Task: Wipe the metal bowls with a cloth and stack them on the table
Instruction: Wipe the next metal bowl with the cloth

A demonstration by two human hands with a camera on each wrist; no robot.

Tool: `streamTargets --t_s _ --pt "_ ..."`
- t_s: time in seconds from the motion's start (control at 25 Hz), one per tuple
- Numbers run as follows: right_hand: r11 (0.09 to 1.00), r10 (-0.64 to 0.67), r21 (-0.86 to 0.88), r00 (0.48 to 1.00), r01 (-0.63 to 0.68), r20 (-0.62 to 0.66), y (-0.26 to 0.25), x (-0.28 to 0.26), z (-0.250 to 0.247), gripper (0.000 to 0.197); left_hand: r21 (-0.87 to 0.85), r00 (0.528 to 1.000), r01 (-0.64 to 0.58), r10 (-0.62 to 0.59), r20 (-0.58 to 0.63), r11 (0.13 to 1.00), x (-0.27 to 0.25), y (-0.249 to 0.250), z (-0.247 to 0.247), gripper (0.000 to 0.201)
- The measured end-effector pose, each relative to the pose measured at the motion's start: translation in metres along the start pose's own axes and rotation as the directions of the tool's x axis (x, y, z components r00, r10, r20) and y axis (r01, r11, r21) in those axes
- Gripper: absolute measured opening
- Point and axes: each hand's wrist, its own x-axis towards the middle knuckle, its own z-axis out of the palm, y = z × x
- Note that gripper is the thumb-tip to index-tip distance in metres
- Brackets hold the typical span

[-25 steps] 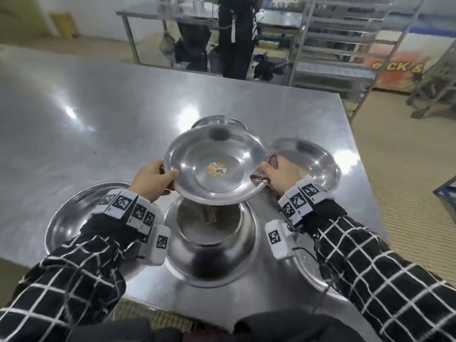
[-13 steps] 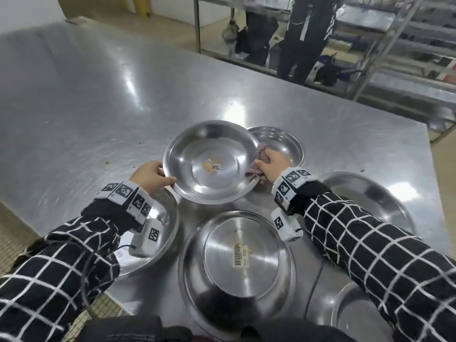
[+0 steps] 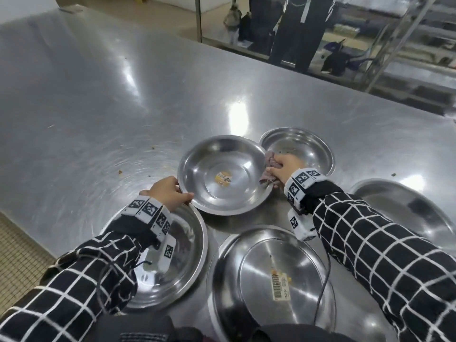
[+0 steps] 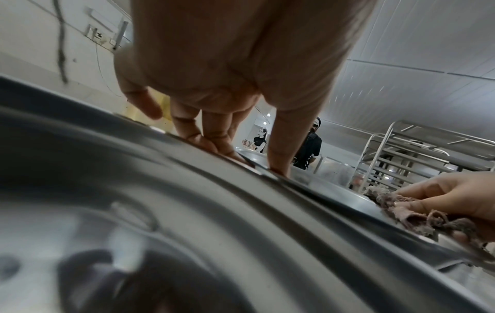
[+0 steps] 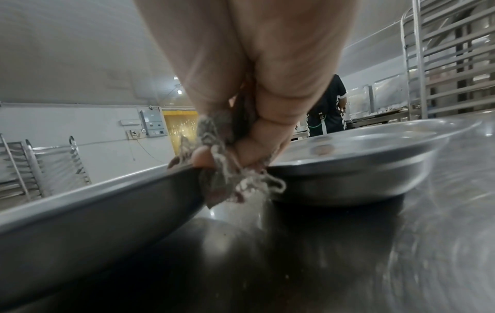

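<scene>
Both hands, the left hand (image 3: 167, 193) pinching its rim at nine o'clock and the right hand (image 3: 283, 169) at three o'clock clutching the cloth (image 3: 267, 169), carry one bowl (image 3: 222, 176); four others lie unstacked on the worktop (image 3: 98, 107).

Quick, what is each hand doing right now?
Left hand: grips the rim of the bowl with the sticker.
Right hand: pinches the cloth against that bowl's rim.

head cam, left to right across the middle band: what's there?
left hand → bowl with yellow sticker → cloth → right hand → far-right bowl
</scene>
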Motion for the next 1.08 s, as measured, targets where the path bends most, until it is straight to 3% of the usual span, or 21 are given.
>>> streamTargets --t_s 0.2,0.4,0.56,0.76,0.92,1.08 --pt "0.995 -0.001 -0.102 1.0 0.0 -0.015 -0.004 0.005 0.003 0.026 0.059 0.999 0.016 -0.013 -0.049 0.998 -0.003 -0.003 0.001 0.043" --pt "0.996 0.065 0.067 0.991 -0.058 -0.12 -0.003 -0.001 -0.01 0.032 0.117 0.987 -0.038 0.056 -0.152 0.992 -0.001 0.007 -0.003 0.058" --pt "0.983 0.147 0.147 0.942 -0.107 -0.3 0.01 -0.014 -0.045 0.035 -0.045 0.976 -0.214 0.212 -0.048 0.976 0.02 0.049 -0.005 0.055" --pt "0.918 0.364 0.284 0.874 -0.277 -0.324 0.061 -0.006 -0.081 0.025 -0.134 0.922 -0.36 0.374 0.104 0.923 0.058 0.128 0.01 0.05" --pt "0.879 0.472 0.195 0.851 -0.435 -0.229 0.089 0.014 -0.091 0.029 -0.008 0.895 -0.404 0.397 0.203 0.915 0.098 0.179 0.031 0.054" --pt "0.877 0.481 0.085 0.864 -0.473 -0.146 0.098 0.028 -0.087 0.035 0.304 0.896 -0.442 0.403 0.186 0.844 0.136 0.202 0.057 0.041"
